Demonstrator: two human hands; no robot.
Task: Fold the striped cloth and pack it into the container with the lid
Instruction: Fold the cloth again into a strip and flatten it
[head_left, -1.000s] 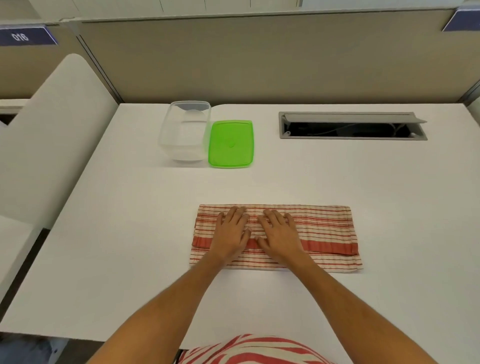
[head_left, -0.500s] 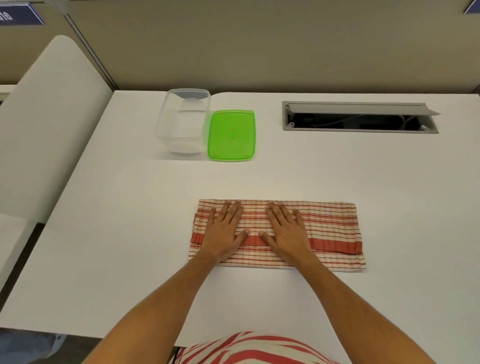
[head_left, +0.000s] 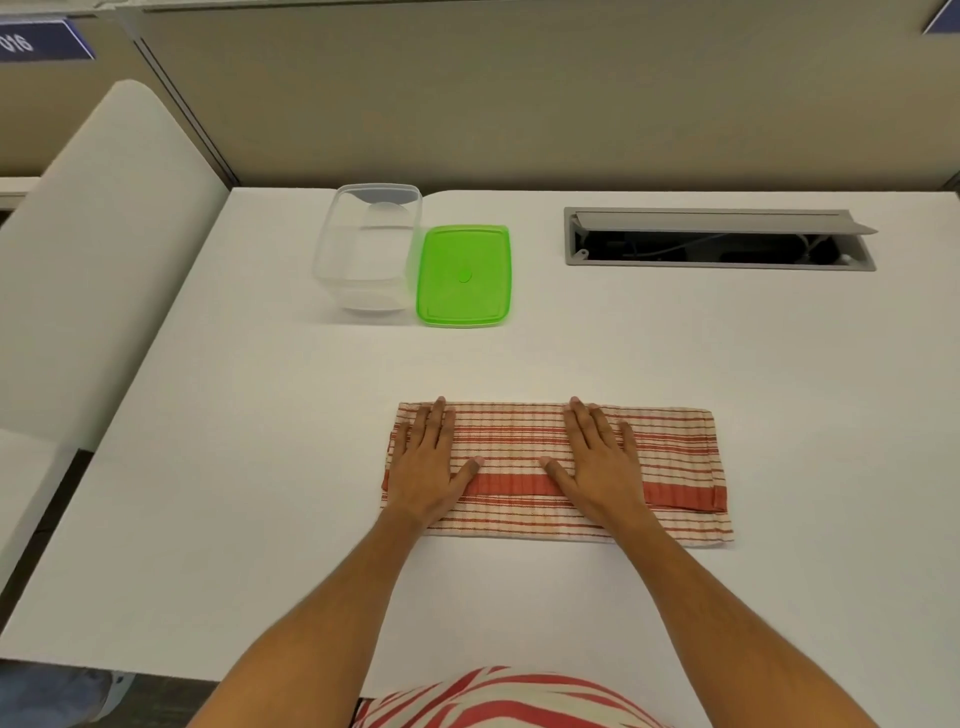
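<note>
The red-and-cream striped cloth (head_left: 670, 467) lies folded into a long band on the white desk (head_left: 260, 467), near its front middle. My left hand (head_left: 428, 462) presses flat on the cloth's left end, fingers straight. My right hand (head_left: 597, 460) lies flat on the cloth's middle, fingers straight and pointing away from me. The cloth's right third is uncovered. A clear plastic container (head_left: 366, 247) stands open at the back left of the desk. Its green lid (head_left: 464, 275) lies flat on the desk, right beside it.
An open grey cable hatch (head_left: 719, 239) is set into the desk at the back right. A beige partition wall (head_left: 519, 104) runs along the far edge. A white side panel (head_left: 93, 260) rises at the left.
Both hands have slid apart along the cloth: the left toward its left end, the right toward the middle. The camera view has shifted slightly.
</note>
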